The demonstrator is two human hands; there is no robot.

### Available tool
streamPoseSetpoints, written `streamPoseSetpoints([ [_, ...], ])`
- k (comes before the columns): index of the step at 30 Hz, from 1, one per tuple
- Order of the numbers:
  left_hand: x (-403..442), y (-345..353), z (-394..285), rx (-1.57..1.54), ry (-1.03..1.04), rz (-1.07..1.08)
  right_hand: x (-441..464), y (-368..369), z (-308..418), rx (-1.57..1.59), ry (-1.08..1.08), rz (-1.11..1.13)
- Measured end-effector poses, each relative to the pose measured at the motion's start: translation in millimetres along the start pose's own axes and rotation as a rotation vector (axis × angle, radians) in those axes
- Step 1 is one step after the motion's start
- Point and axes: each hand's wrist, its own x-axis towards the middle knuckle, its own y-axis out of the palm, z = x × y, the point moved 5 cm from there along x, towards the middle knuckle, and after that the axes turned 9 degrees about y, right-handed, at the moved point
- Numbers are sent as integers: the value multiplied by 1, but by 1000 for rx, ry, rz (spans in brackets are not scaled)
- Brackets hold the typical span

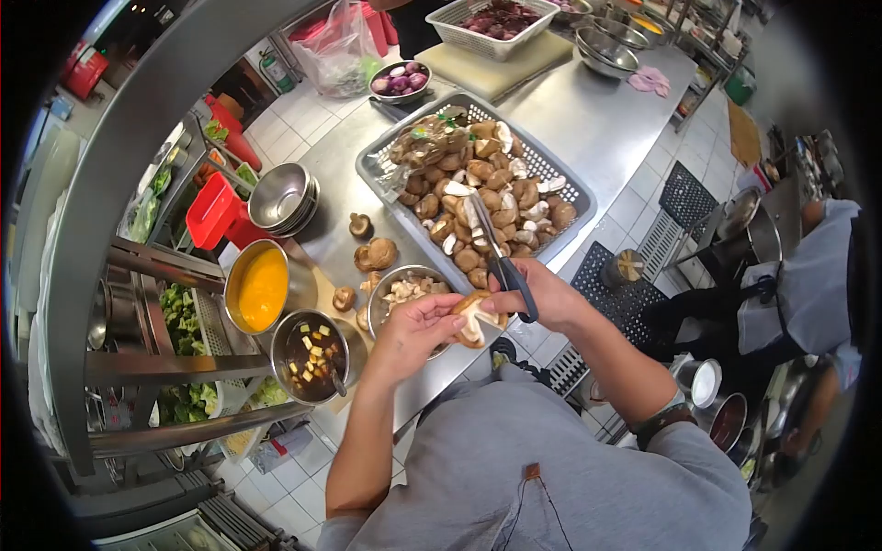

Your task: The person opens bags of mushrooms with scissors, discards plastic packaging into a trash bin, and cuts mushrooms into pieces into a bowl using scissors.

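Note:
My left hand pinches a shiitake mushroom whose pale underside faces up; a cut seems to run into it. My right hand is closed around black-handled scissors, blades pointing away over the basket, and its fingertips also touch the mushroom. Beneath my left hand stands a metal bowl of cut mushroom pieces, partly hidden. Beyond my hands, a grey plastic basket holds many brown mushrooms and loose stems. Several whole mushrooms lie on the metal table to its left.
Left of the bowl stand a pot of orange liquid and a pot of dark liquid with pale cubes. Stacked metal bowls, a bowl of onions and a cutting board lie farther off. A co-worker stands at right.

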Motion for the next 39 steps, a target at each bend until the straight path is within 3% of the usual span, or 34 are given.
streamPoseSetpoints([
  [3, 13, 1, 2, 39, -75, 198, -3, -13, 0, 16, 44, 102],
  [7, 39, -4, 4, 307, -31, 229, 2, -46, 0, -10, 51, 83],
  [9, 57, -9, -1, 425, -7, 211, 9, -72, 9, -9, -31, -76],
  [11, 77, -13, -4, 364, -29, 54, 32, -93, 18, 80, -161, -237],
  [13, 91, -19, -20, 196, 55, -105, 37, -92, 49, 171, -123, -288],
  [15, 99, -61, -33, 483, 226, -238, 64, -106, 49, 162, -152, -296],
  [17, 83, -111, -49, 1057, 324, -361, 66, -119, 41, 121, -203, -315],
  [20, 61, -174, -25, 1543, -131, -337, 36, -107, 33, 82, -176, -356],
  [21, 61, -189, -9, 1547, -145, -346, 26, -100, 29, 105, -191, -364],
  [23, 65, -218, 36, 1729, -638, 5, 11, -87, 23, 132, -215, -374],
  [24, 66, -221, 40, 1736, -634, 0, 7, -76, 20, 115, -203, -335],
  [30, 58, -230, 54, 1390, -793, 76, -21, -23, -3, -117, -86, -255],
  [32, 55, -221, 14, 1207, -417, -286, -30, 5, 1, -473, -205, -245],
  [33, 47, -207, 1, 1207, -409, -276, -33, 16, 6, -473, -204, -256],
  [35, 25, -160, -31, 494, -96, -356, -39, 40, 19, -698, -179, -259],
  [39, -16, -96, -27, 194, 42, -327, -31, 55, 18, -873, -280, -341],
])
